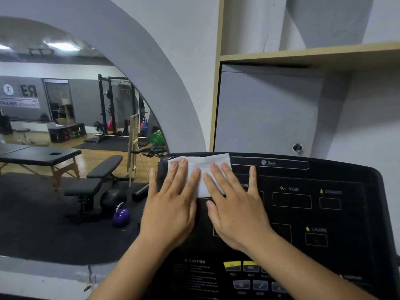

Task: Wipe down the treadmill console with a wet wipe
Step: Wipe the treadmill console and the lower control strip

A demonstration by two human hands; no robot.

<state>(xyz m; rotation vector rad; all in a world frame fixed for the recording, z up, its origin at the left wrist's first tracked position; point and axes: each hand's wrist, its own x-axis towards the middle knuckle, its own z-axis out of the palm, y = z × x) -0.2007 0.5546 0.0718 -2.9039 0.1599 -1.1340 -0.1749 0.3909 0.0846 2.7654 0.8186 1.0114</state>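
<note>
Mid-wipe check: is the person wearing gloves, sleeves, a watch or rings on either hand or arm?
No. The left hand and right hand are both bare: no gloves, no rings visible. The left forearm and right forearm are uncovered down to the frame's edge, with no sleeve, watch, bracelet or marking in view.

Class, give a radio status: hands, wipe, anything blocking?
Flat and pressing wet wipe: left hand, right hand. Wipe on console top-left corner. Nothing blocking.
</note>
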